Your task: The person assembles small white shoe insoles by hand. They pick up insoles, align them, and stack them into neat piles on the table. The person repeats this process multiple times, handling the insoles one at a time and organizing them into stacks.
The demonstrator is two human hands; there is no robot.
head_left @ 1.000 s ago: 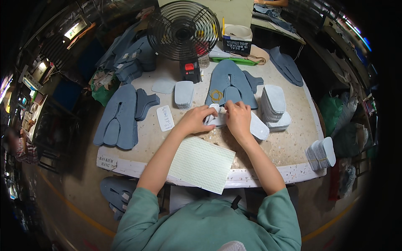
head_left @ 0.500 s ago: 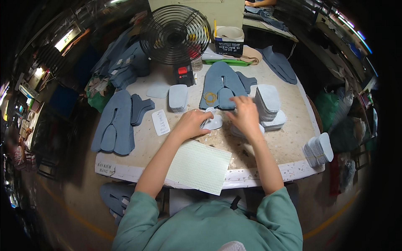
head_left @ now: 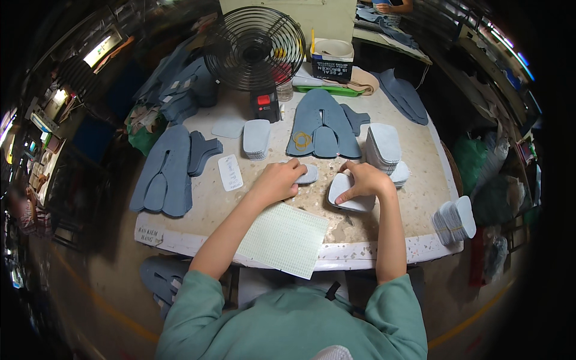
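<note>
My left hand (head_left: 279,182) is closed round one end of a small stack of light grey rounded pieces (head_left: 308,174) on the table. Its fingertips hide part of that stack. To the right, my right hand (head_left: 367,180) grips a wider stack of pale grey rounded pieces (head_left: 361,204), thumb on the near side and fingers on the far side. Beyond both hands lies a pile of blue-grey shoe-upper pieces (head_left: 320,117) with yellow rubber bands (head_left: 302,141) on top. A tall stack of pale grey pieces (head_left: 384,144) stands just past my right hand.
A gridded sheet (head_left: 285,240) lies at the table's near edge. Blue-grey cut pieces (head_left: 165,174) sit left, beside a written card (head_left: 230,173). A black fan (head_left: 255,51) stands at the back. A banded stack (head_left: 454,221) rests at the right edge.
My right hand has come down from over the blue-grey pile to the pale grey stack and gripped it. A whitish piece that stood up by my left fingers no longer shows.
</note>
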